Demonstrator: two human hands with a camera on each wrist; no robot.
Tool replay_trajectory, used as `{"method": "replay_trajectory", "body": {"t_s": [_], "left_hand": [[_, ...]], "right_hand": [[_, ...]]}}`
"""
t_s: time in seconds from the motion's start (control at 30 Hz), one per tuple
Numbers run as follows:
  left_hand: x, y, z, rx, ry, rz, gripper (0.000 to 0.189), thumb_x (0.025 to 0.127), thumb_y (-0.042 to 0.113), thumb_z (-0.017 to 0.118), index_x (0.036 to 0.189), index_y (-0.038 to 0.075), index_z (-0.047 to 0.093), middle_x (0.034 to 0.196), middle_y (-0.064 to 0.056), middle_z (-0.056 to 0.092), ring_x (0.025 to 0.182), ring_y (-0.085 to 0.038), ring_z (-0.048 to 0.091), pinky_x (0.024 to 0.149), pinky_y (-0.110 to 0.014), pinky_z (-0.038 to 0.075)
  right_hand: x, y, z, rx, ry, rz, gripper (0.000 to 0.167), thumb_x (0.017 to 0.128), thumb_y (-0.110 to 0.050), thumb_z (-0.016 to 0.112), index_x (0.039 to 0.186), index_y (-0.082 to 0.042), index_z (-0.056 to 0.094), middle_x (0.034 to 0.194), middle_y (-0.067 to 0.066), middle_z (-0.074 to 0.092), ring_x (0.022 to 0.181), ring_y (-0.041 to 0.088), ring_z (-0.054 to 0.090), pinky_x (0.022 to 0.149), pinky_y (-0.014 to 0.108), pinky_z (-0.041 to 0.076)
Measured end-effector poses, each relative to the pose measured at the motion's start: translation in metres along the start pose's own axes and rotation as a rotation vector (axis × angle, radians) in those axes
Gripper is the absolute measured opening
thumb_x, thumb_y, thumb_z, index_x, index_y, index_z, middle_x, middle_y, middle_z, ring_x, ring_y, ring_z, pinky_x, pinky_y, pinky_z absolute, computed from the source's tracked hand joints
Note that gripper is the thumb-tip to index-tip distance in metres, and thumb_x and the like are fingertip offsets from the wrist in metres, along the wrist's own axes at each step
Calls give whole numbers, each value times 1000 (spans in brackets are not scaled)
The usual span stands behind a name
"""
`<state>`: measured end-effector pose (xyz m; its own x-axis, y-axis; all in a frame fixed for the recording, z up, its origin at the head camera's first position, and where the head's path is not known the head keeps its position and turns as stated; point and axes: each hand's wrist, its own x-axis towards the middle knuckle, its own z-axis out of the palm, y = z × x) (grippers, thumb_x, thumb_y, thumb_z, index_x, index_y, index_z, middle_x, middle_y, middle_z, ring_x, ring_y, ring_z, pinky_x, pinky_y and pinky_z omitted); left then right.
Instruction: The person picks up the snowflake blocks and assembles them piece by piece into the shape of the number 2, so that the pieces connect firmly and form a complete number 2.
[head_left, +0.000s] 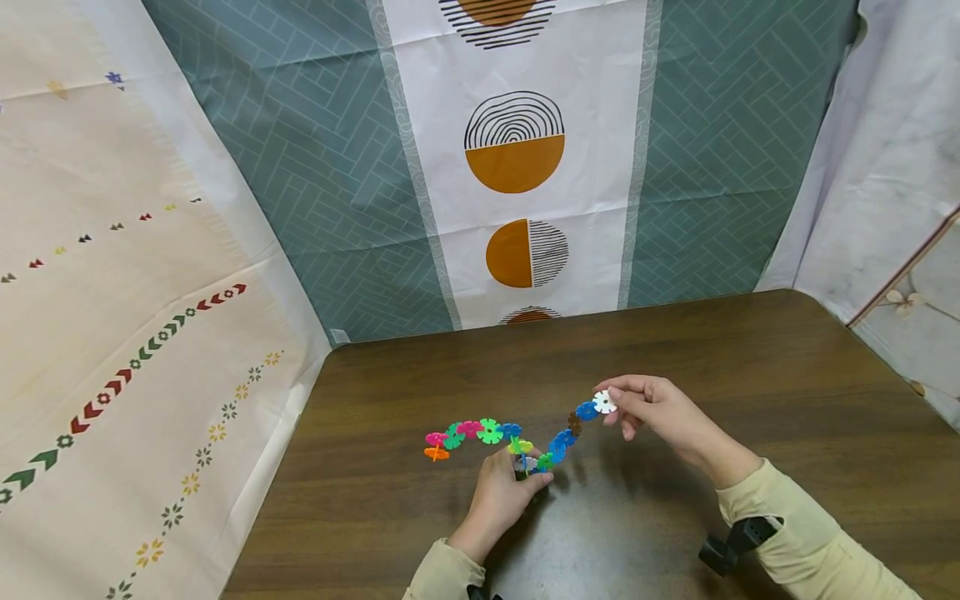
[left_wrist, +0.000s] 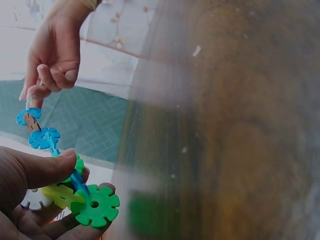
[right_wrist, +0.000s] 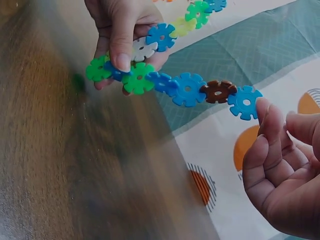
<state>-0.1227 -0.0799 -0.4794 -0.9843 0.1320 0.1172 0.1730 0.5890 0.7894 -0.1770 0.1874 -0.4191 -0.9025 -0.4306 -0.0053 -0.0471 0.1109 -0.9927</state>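
A chain of interlocking notched plastic discs (head_left: 491,431) in several colours is held up over the table. My left hand (head_left: 497,496) grips it near its middle, thumb pressing by a green disc (right_wrist: 139,78) and a dark blue one. From there one stretch runs left to an orange disc (head_left: 437,453) at its end. The other stretch rises to the right through blue discs and a brown disc (right_wrist: 218,92). At that right end my right hand (head_left: 663,412) pinches a white disc (head_left: 604,402) between thumb and forefinger; in the right wrist view the fingers hide it.
The brown wooden table (head_left: 360,517) lies beneath both hands. Behind it hangs a teal and white patterned cloth (head_left: 337,167), with a cream embroidered cloth (head_left: 112,292) on the left and a pale one (head_left: 885,167) on the right. A black strap device (head_left: 738,542) sits on the right sleeve.
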Motion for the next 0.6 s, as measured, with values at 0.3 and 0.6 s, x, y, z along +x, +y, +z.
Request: {"method": "replay_trajectory", "body": {"t_s": [0.3, 0.6], "left_hand": [[-1, -1, 1, 6, 8, 39, 23, 78, 20, 83, 95, 11, 70, 87, 6, 69, 86, -13, 62, 76, -30, 50], [-1, 1, -3, -6, -29, -1, 21, 80, 21, 82, 96, 13, 71, 88, 9, 68, 85, -8, 59, 75, -28, 49]], "right_hand": [[-1, 2, -1, 39, -46, -18, 41, 104, -24, 49, 132, 4, 53, 86, 9, 69, 61, 14, 58, 64, 31, 54], [-2, 2, -1, 37, -46, -16, 39, 103, -23, 52, 131, 3, 54, 90, 22, 66, 62, 15, 57, 64, 32, 54]]}}
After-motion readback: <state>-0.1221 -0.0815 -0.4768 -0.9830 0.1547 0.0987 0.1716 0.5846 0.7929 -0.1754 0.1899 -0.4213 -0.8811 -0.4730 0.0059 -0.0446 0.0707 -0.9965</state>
